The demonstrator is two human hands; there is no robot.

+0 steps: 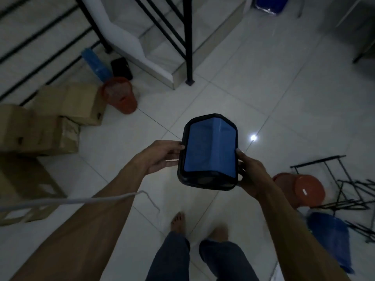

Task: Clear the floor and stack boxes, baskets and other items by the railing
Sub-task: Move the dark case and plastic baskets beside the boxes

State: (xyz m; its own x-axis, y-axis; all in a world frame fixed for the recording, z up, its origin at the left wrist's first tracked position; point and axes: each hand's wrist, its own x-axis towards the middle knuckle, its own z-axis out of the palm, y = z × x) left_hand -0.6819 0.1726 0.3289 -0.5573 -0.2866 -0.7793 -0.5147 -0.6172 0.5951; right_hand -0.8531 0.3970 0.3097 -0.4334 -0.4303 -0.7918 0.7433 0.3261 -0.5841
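Here the black bin [208, 152], lined in blue, hangs between 2 hands above the floor [263, 88], its long axis pointing away toward the railing [188, 37]. The left hand [162, 156] grips its left rim, the right hand [250, 169] its right; most fingers hide behind it. Boxes [69, 103] lie forward-left, nearer the left hand, all blurred

My one camera sits on my head, looking steeply down and forward past my hands [162, 155] to the floor [253, 94], railing [188, 37] beyond.
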